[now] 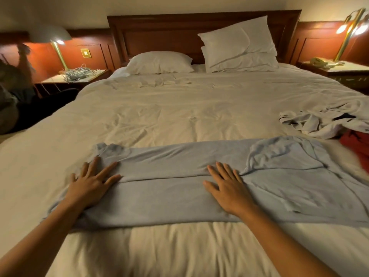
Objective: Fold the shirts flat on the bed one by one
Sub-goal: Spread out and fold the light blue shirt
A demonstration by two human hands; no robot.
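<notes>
**Left hand** (92, 183): flat, fingers spread and straight, palm down on the left end of the shirt. It holds nothing and only presses.

**Right hand** (229, 189): also flat, fingers straight and close together, pressing the shirt near its middle. It holds nothing.

**Blue-grey shirt** (169, 198): lies crosswise on the near part of the bed (179, 108), under both hands. One long edge is turned over onto the body and makes a straight line running between the two hands. At the right end a sleeve is bunched and laid inward, with creases around it. The left end is rumpled beyond the fingertips.

**Step in hand (judged):** smoothing the lengthwise fold of the first shirt. The fold is about half made, and the shirt is not yet reduced to a compact shape.

**Next move (judged):** flatten the creased sleeve end, then lift one end and bring it across onto the other. Both hands will need to pinch the corners so the layers stay aligned on the soft bedding.

**White garment** (323, 124): crumpled with dark markings, at the right edge of the bed and unfolded.

**Red garment** (353, 145): just beside the white one and partly cut off by the frame.

**Pillows** (159, 61): set against the headboard (159, 35), well apart from the work.

**Table** (93, 73): to the left of the bed, carrying a tangle of cable (78, 73) and a lit lamp (58, 43).
</notes>
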